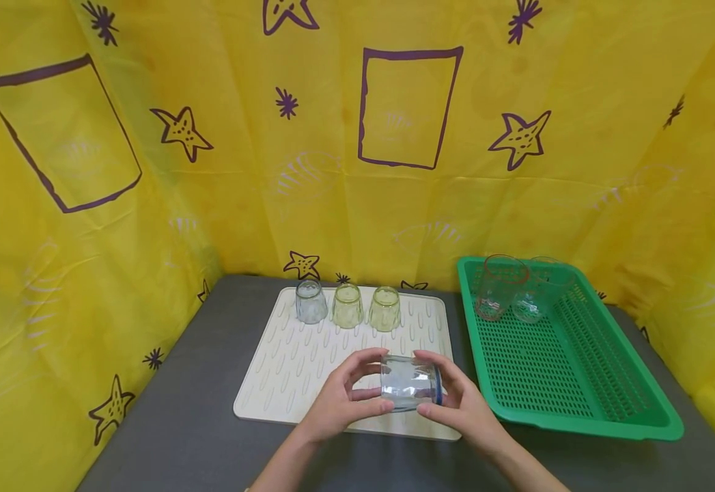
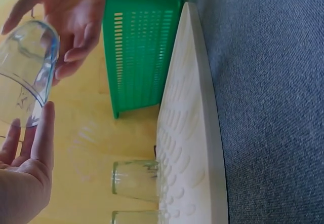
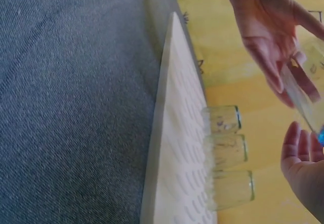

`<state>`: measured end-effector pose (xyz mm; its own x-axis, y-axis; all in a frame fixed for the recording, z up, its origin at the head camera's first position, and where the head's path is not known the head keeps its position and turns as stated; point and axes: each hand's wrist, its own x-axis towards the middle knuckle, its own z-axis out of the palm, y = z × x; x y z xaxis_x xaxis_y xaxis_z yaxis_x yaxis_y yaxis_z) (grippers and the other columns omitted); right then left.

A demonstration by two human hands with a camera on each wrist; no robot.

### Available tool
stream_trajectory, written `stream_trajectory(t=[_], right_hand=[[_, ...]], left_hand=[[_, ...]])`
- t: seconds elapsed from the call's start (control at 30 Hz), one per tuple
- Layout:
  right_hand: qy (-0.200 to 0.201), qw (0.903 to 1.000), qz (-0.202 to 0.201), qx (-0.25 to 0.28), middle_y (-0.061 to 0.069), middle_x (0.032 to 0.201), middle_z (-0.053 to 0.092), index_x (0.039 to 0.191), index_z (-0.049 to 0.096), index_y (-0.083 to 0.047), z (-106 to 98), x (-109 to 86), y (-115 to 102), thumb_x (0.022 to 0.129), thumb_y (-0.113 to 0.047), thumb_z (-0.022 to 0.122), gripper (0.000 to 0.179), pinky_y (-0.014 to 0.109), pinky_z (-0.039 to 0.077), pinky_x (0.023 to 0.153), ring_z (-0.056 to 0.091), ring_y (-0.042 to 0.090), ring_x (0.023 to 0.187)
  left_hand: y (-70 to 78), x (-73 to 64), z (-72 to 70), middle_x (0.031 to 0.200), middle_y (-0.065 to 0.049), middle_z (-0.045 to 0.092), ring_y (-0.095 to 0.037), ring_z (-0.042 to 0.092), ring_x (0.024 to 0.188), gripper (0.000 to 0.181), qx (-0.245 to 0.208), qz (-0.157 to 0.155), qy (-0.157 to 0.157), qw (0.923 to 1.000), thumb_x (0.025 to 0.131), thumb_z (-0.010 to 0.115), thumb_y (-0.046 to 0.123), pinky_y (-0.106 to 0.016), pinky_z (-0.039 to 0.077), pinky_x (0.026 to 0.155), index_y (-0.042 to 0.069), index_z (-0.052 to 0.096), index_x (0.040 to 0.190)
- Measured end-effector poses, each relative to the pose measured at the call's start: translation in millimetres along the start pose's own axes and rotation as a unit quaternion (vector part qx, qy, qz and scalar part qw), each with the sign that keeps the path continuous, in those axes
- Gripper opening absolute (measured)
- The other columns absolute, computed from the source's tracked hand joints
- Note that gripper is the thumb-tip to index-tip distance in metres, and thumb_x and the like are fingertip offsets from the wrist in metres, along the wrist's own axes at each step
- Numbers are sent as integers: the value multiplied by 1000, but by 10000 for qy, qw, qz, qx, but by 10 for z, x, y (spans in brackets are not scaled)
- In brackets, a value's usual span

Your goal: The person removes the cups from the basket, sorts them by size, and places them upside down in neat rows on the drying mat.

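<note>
A clear drinking glass [image 1: 405, 384] with a blue rim lies sideways in the air between my two hands, above the front of the white ridged drying mat [image 1: 298, 383]. My left hand [image 1: 340, 400] holds its base end between thumb and fingers. At the blue-rimmed end, on the right, my right hand [image 1: 460, 400] grips it with thumb below and fingers above. Toward the back of the mat, three small tumblers stand upside down in a row: a bluish tumbler [image 1: 311, 304], then a yellow-green tumbler [image 1: 347, 307] and another yellow-green tumbler [image 1: 384, 311].
To the right of the mat sits a green perforated basket [image 1: 486, 383]. At its back left it holds a pink-rimmed glass [image 1: 497, 290] and a clear glass [image 1: 535, 297]. Yellow patterned cloth [image 1: 240, 171] surrounds the dark grey table [image 1: 179, 410] at the back and sides.
</note>
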<state>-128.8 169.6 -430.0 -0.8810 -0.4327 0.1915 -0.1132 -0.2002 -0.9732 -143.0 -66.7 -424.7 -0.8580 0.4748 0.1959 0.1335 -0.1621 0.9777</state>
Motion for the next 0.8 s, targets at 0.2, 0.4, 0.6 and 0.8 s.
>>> stream_trajectory(t=[0.2,0.4,0.6,0.8], right_hand=[[-12,9995,39,299,17,135,45,145,31,3,12,14,14,88,6,64,66,35,53,89,58,22,112],[47,9993,44,378,22,134,45,143,33,2,35,12,23,88,6,63,63,33,53,90,56,30,114],[46,9992,-75,399,20,133,47,142,35,2,51,21,44,89,7,62,60,32,53,89,57,28,114],[213,9992,130,299,17,132,48,143,33,5,77,28,40,88,5,64,63,32,53,89,57,23,113]], left_hand=[[7,11,11,134,-18,51,-36,48,123,65,-178,126,146,9997,82,76,9,-37,51,93,2,45,138],[12,5,9,135,-24,48,-32,49,122,64,-227,88,167,9996,82,76,9,-37,50,94,4,46,138],[22,-7,-2,136,-24,48,-31,49,123,66,-250,7,161,9996,83,75,10,-38,49,96,1,43,140],[25,-26,-41,141,-19,46,-31,45,128,71,-139,7,66,9999,84,76,11,-38,44,102,2,38,144]])
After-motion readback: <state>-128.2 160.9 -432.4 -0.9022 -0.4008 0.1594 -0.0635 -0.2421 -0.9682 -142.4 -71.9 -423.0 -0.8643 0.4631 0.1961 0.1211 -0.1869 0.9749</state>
